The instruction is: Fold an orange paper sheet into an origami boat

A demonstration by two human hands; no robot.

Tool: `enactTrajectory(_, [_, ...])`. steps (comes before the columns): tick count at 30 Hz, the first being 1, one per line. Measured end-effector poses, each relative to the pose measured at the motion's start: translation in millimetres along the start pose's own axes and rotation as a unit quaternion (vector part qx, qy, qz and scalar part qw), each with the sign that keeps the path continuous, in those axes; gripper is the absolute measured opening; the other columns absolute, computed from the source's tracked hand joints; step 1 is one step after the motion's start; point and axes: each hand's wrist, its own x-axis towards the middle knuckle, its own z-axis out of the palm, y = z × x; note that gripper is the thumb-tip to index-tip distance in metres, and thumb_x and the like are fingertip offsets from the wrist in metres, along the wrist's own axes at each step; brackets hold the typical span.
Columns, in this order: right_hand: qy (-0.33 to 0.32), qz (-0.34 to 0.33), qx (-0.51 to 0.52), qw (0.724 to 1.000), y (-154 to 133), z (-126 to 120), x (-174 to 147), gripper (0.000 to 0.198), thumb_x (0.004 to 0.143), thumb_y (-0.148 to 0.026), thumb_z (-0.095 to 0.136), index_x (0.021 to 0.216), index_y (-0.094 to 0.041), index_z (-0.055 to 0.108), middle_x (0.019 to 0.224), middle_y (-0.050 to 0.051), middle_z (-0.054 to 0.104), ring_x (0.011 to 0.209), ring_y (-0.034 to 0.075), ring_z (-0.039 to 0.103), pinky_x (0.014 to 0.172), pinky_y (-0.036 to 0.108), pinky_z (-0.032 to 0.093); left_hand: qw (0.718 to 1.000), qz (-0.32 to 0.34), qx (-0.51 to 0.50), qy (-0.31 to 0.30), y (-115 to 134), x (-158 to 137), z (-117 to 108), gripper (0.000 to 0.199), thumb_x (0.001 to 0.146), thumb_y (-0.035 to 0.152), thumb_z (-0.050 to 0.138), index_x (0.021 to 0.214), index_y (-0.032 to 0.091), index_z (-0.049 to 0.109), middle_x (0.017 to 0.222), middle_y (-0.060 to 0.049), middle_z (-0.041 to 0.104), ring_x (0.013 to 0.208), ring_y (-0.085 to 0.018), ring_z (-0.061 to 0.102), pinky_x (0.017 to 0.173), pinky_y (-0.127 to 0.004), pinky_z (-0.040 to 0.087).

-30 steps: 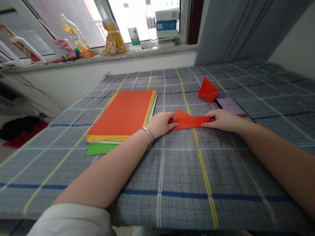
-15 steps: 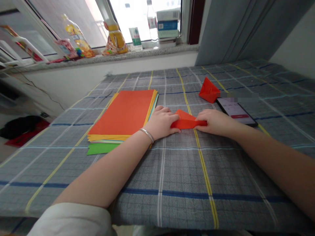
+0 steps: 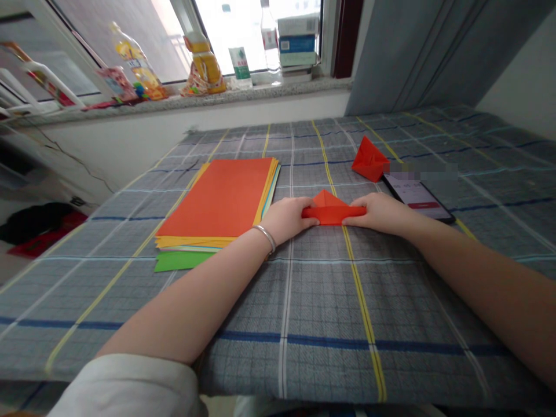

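Observation:
A folded piece of red-orange paper (image 3: 330, 215) lies low over the cloth between my hands, its peak pointing away from me and a folded band along its near side. My left hand (image 3: 290, 218) pinches the band's left end between thumb and fingers. At the right end, my right hand (image 3: 373, 212) grips it in the same way, thumb on the near side. Beyond my right hand sits a second folded red paper shape (image 3: 369, 160), standing up in a point. To the left of my left hand is a stack of coloured paper (image 3: 221, 197), orange on top.
A phone (image 3: 417, 197) with a lit screen lies just past my right hand. Grey checked cloth (image 3: 330, 301) covers the table. Bottles, boxes and a tube (image 3: 240, 65) line the windowsill (image 3: 174, 104) behind; a grey curtain (image 3: 408, 52) hangs at right.
My left hand has shifted from lying over the paper's left part to pinching its end. More of the paper's front band shows, and the peak now sits nearer the middle.

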Motion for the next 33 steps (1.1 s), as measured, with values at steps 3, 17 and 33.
enactTrajectory(3, [-0.005,0.028,-0.001,1.0,-4.0,-2.3,1.6,0.031,0.075,-0.053,0.064,0.071,-0.023,0.07,0.066,0.002,0.069,0.061,0.021,0.062,0.053,0.032,0.039,1.0,-0.006,-0.022,-0.009,-2.8,2.7,0.2,0.03,0.084,0.044,0.066,0.104,0.023,0.067,0.086,-0.003,0.071,0.079,-0.022,0.066,0.064,-0.029,0.044])
enactTrajectory(17, [0.018,0.047,-0.017,0.999,-0.3,-0.9,6.1,0.035,0.069,-0.057,0.069,0.077,-0.023,0.07,0.075,0.005,0.072,0.067,0.022,0.064,0.054,0.032,0.041,0.997,0.011,0.025,-0.073,-18.4,1.8,-15.0,0.024,0.082,0.043,0.066,0.093,0.021,0.07,0.079,-0.003,0.069,0.07,-0.018,0.062,0.06,-0.026,0.042])
enactTrajectory(33, [0.089,-0.117,-0.205,0.968,-20.4,-0.4,-14.1,0.027,0.091,-0.039,0.049,0.082,-0.023,0.069,0.084,0.007,0.071,0.077,0.024,0.063,0.066,0.036,0.038,0.99,0.004,-0.095,-0.102,-31.1,0.3,-21.3,0.019,0.084,0.031,0.059,0.093,0.018,0.071,0.08,0.0,0.069,0.073,-0.015,0.06,0.066,-0.024,0.042])
